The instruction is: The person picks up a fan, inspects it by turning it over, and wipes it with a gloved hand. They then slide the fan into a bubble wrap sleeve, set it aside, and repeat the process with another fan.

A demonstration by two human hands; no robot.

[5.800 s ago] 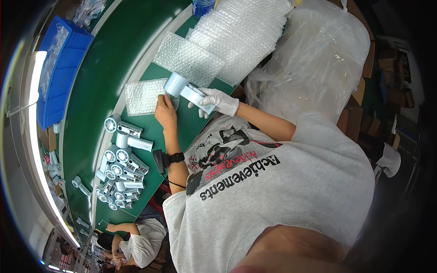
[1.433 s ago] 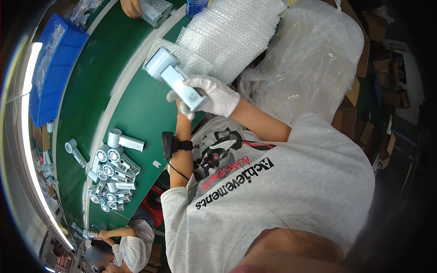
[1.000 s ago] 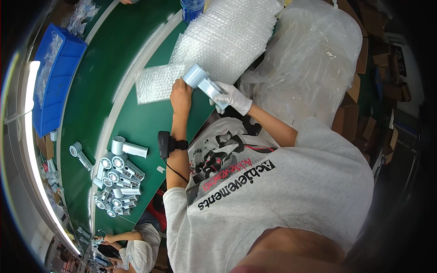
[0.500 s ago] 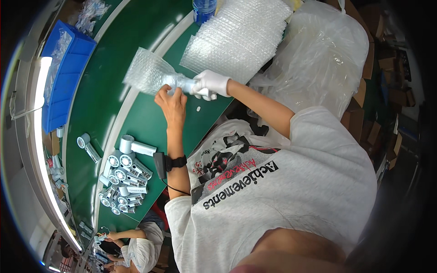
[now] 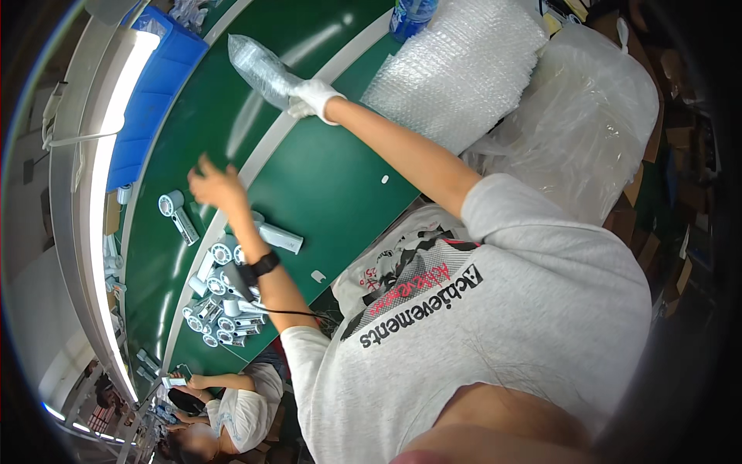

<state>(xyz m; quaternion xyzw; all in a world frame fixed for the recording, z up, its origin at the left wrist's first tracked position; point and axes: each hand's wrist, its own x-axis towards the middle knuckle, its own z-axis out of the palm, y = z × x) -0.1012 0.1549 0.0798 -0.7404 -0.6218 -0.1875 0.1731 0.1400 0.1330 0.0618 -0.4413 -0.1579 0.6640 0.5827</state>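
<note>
My right hand (image 5: 313, 99), in a white glove, grips the near end of a handheld fan in a clear bubble-wrap bag (image 5: 261, 68), out over the green belt. Bare and slightly blurred, my left hand (image 5: 216, 185) reaches over the belt with its fingers apart and nothing in them. Nearest to it lies a single pale blue handheld fan (image 5: 179, 218). Another handheld fan (image 5: 278, 237) lies by my left wrist, its head partly hidden by my forearm. Beside that forearm several more fans (image 5: 216, 317) are heaped.
A stack of bubble-wrap bags (image 5: 456, 73) and a blue bottle (image 5: 411, 17) stand at the far right. A large clear plastic sack (image 5: 572, 131) is beyond my right arm. Across the belt is a blue bin (image 5: 158, 97). A co-worker (image 5: 247, 406) sits at lower left.
My right hand has carried the bagged fan away from me, over the belt. The left hand has let go of the bag and moved left toward the single fan.
</note>
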